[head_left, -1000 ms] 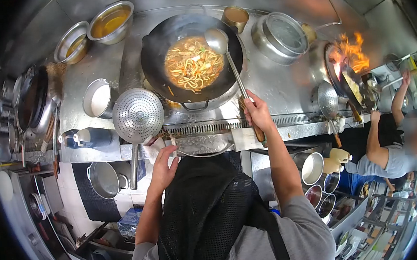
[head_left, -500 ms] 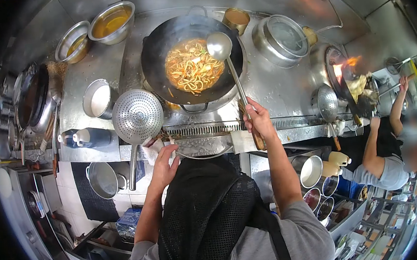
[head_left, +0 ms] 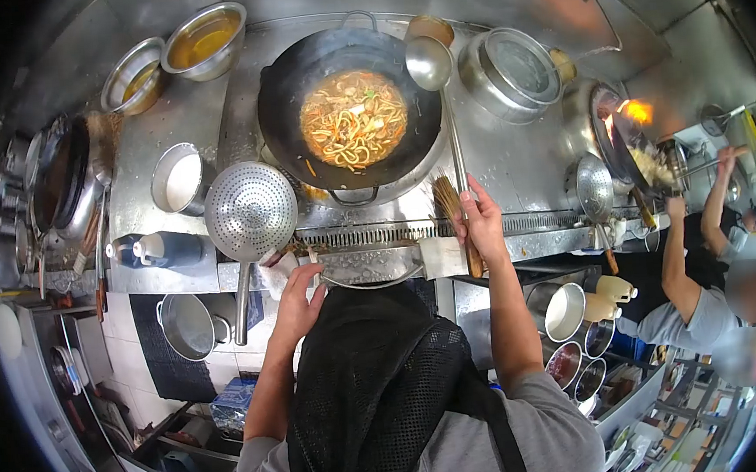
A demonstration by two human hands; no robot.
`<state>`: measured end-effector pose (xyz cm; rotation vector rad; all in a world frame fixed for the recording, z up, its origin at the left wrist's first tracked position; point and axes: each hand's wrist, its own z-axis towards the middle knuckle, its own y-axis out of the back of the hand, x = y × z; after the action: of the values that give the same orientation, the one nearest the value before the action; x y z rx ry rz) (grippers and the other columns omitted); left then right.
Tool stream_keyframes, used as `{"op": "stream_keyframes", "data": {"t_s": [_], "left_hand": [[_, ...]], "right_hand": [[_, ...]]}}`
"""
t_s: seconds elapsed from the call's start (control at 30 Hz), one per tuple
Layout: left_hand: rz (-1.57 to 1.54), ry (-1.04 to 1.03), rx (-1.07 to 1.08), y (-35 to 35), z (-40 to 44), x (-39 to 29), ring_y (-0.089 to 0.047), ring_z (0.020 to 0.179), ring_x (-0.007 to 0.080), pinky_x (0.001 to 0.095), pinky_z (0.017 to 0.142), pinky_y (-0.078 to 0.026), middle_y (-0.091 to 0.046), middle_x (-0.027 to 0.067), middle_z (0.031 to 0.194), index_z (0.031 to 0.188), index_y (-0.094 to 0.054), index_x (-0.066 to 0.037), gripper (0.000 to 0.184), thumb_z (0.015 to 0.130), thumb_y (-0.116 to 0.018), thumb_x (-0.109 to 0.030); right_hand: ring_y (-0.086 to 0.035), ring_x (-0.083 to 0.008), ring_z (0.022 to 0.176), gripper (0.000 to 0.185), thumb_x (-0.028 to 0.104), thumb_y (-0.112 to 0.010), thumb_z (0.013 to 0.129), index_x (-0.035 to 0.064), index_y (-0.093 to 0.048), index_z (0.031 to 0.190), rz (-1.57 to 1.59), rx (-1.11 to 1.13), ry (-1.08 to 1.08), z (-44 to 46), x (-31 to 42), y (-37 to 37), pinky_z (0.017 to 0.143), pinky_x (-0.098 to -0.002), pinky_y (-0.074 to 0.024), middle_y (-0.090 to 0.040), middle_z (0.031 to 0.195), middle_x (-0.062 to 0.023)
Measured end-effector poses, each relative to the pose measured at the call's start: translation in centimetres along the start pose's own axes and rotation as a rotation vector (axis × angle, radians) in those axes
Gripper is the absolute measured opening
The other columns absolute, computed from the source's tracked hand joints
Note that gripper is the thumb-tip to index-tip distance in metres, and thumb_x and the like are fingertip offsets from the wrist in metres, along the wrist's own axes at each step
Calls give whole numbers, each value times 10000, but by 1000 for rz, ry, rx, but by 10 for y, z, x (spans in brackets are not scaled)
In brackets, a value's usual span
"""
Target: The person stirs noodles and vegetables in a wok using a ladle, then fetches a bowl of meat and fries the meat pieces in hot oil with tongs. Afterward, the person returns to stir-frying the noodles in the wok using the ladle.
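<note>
My right hand (head_left: pixel 482 224) is closed on the long handle of a metal ladle (head_left: pixel 428 63), whose bowl hangs over the right rim of a black wok (head_left: pixel 277 111). Noodles (head_left: pixel 354 119) in broth lie in the middle of that wok. A bamboo brush (head_left: pixel 446 198) lies by the ladle handle, close to my fingers. At the counter's front edge, near a white cloth (head_left: pixel 279 274), is my left hand (head_left: pixel 296 301), its fingers apart and holding nothing. A perforated strainer (head_left: pixel 251 211) rests beyond it, handle toward me.
Two bowls (head_left: pixel 204 45) with yellow liquid stand at the back left, a white-filled pot (head_left: pixel 183 179) left of the wok. A lidded pot (head_left: pixel 511 73) stands right. Further right, a co-worker (head_left: pixel 694 302) works at another wok (head_left: pixel 621 144) with flames.
The ladle has swung right, from above the noodles to the wok's rim, and my right hand has shifted slightly right. At the far right the flames are smaller and the co-worker has moved.
</note>
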<state>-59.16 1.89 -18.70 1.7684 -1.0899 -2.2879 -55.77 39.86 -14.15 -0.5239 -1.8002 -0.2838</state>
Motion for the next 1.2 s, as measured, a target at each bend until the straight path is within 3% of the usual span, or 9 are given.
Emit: {"op": "stream_keyframes", "data": {"t_s": [0.27, 0.77, 0.87, 0.97, 1.2], "left_hand": [[-57, -24, -11, 4, 2, -2, -624, 1125, 380, 408, 958, -507, -638, 177, 1206, 1260, -609, -46, 362, 903, -673, -52], [-84, 37, 60, 2, -14, -3, -626, 1110, 383, 415, 941, -511, -648, 177, 1176, 1269, -609, -35, 371, 905, -677, -32], [-77, 52, 92, 7, -14, -1, -626, 1129, 378, 408, 952, -509, -646, 180, 1193, 1269, -612, -41, 370, 905, -675, -29], [-69, 80, 110, 10, -11, -1, -627, 1143, 374, 402, 966, -506, -645, 182, 1209, 1265, -615, -41, 366, 903, -667, -20], [-48, 137, 130, 11, 0, 3, -631, 1121, 383, 401, 950, -506, -649, 181, 1190, 1249, -615, -34, 355, 899, -669, -17]], "right_hand": [[-438, -55, 476, 565, 191, -572, 1050, 22, -368, 1549, -186, 31, 175, -14, -16, 2, 425, -233, -382, -524, 659, 6], [-456, -82, 453, 528, 208, -548, 1054, 33, -399, 1529, -272, 1, 4, 25, -23, -38, 395, -261, -395, -505, 657, 3], [-495, -104, 519, 518, 250, -552, 1061, 92, -384, 1525, 128, 88, -206, 29, -25, -45, 424, -278, -419, -575, 783, -55], [-475, -90, 519, 481, 232, -537, 1066, 109, -404, 1512, 382, 111, -285, 22, -15, -50, 442, -255, -415, -593, 799, -68], [-443, -77, 519, 477, 277, -543, 1066, 137, -413, 1504, 571, 122, -303, 8, -16, -43, 439, -223, -385, -575, 810, -45]]}}
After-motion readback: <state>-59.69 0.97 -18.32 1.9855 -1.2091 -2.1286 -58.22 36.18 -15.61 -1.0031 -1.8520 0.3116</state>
